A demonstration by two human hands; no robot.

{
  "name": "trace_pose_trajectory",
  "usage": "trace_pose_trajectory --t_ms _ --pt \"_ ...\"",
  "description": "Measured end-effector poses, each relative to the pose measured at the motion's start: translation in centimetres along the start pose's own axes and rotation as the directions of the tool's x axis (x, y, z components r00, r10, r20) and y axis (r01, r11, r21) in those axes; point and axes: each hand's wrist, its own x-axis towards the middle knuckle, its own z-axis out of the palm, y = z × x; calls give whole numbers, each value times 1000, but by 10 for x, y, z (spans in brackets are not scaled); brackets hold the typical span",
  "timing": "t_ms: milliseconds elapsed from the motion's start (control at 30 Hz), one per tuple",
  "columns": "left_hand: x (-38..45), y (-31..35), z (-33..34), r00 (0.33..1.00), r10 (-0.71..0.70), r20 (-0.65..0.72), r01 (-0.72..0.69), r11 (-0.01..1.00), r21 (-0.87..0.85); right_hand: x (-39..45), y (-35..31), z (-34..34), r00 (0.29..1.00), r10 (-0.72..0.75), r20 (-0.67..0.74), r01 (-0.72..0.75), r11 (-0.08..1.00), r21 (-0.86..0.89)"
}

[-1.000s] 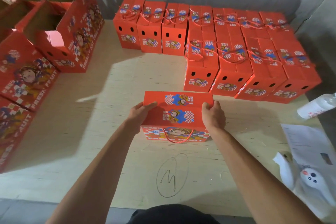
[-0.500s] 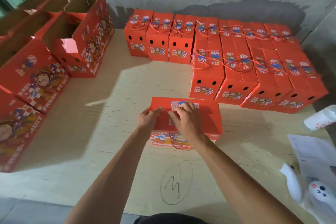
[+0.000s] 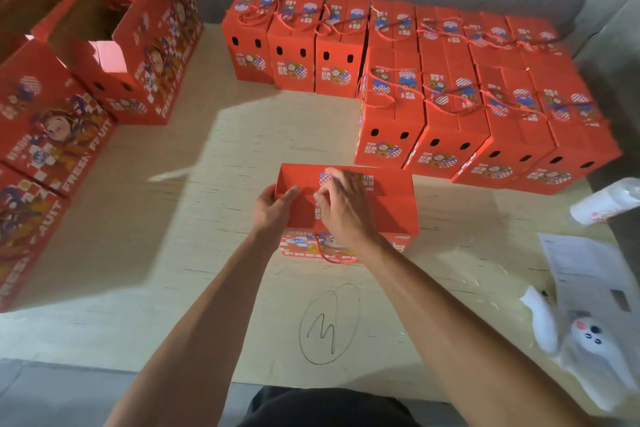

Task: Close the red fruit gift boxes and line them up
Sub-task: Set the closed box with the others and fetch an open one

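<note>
Surface: pale plywood table point(image 3: 214, 184), grey wall behind.
Box in work: red gift box point(image 3: 388, 204) sits mid-table under both your hands.
Left hand point(image 3: 272, 208): fingers curled over the box's left top edge, gripping it.
Right hand point(image 3: 346, 208): fingertips pinched on the top flap, just right of your left grip.
Closed boxes point(image 3: 450, 107): lined up beyond your grip, to the right.
Open boxes point(image 3: 114, 55): far left of your grip.

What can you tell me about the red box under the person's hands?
The red gift box looks like printed cardboard and stands upright on the plywood table. Its top flaps are nearly closed. A red cord handle hangs down its illustrated front. The left hand grips its left top edge; the right hand rests on the flaps.
</note>
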Motion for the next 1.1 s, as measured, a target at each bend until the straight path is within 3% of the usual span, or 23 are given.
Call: trace_pose_trajectory --t_ms 133,200,267,333,400,500,633,700,867,967,1100 --pt "-2 2 -4 999 17 34 -19 997 77 -2 5 -5 1000 -2 28 3 999 -32" --pt "-2 4 -8 999 40 -9 -37 983 182 -11 17 -12 997 3 -73 -8 998 -69" --pt "-4 6 -10 987 149 -56 -119 923 365 -24 39 -27 975 109 -191 -133 985 -114" --pt "-6 9 -8 923 385 18 -332 769 547 -37 63 -39 944 205 -259 -239 965 -108" --pt "-4 18 -1 837 520 171 -505 613 608 -41 77 -48 922 300 -246 -315 949 -23" --pt "-8 25 11 751 569 334 -598 374 709 -41 82 -53 930 311 -194 -297 950 101" --pt "-24 10 26 533 622 574 -767 69 638 -45 87 -53 933 194 -302 -209 978 -17" --pt "-29 3 33 487 604 631 -792 -1 611 -47 86 -50 916 194 -352 -226 973 -52" --pt "-29 -6 40 494 668 556 -702 -70 709 -44 87 -46 897 221 -382 -223 974 40" --pt "-29 -7 49 498 726 475 -701 14 713 -37 91 -46 918 221 -329 -210 975 69" --pt "-23 1 57 636 649 417 -661 180 729 -31 97 -46 931 351 -103 -317 915 251"
